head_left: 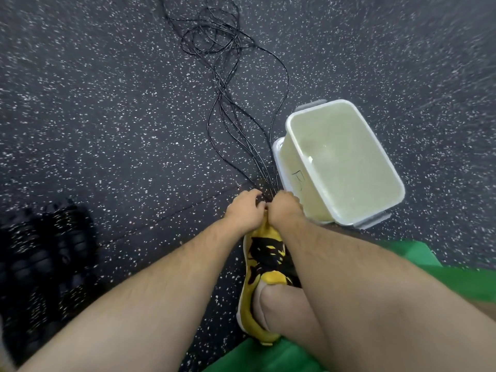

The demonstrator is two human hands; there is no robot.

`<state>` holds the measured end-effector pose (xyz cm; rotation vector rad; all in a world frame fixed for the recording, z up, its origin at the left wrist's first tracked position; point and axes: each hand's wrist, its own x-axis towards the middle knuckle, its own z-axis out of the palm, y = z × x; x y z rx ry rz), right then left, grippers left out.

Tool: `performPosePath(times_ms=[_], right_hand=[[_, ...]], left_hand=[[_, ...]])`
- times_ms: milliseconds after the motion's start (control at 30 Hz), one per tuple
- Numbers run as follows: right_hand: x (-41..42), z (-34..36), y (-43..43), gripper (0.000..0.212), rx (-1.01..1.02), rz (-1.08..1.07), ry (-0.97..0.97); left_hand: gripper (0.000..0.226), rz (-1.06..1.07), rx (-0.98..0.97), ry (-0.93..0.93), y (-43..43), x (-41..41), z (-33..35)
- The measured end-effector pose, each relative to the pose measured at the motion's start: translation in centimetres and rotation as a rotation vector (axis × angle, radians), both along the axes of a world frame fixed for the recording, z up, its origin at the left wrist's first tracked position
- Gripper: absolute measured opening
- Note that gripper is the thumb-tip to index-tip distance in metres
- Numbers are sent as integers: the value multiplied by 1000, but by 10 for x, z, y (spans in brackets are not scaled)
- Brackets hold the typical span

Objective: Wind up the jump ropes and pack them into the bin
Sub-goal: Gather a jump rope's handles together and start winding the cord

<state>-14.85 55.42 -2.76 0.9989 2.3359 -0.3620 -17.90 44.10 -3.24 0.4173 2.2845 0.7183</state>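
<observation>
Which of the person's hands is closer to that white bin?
Right. The right hand sits right beside the bin, near its side wall; the left hand is farther, on the other side of the right hand.

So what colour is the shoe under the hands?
The shoe is yellow with black markings, seen in the head view.

Floor (107, 116): dark rubber with small white specks is covering the whole view.
Seam (171, 213): a thin line is crossing the floor from near left to the middle.
Near right: a green mat (469, 280) is lying.
Near left: blurred black objects (45, 253) are sitting.
</observation>
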Motion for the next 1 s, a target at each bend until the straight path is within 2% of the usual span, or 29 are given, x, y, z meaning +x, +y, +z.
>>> performPosePath(times_ms=[133,233,367,567,700,800,933,1000], right_hand=[[3,-3,10,49,9,-40,-26],[7,-3,10,35,24,-6,-50],[16,-2,10,20,4,63,43],[9,18,26,32,-60,59,53],[16,33,19,28,51,76,225],[18,52,14,37,124,136,366],[1,81,6,39,-14,76,530],[-11,97,-2,50,-47,19,634]], left_hand=[[41,10,-11,-24,3,3,-3],[41,30,-15,-64,4,6,-3],[41,31,-5,-85,6,9,0],[44,0,-37,-69,9,12,7],[39,21,-17,-44,11,15,14],[33,75,73,-56,13,17,31],[31,231,295,-170,17,15,73],[34,348,398,-238,16,12,97]])
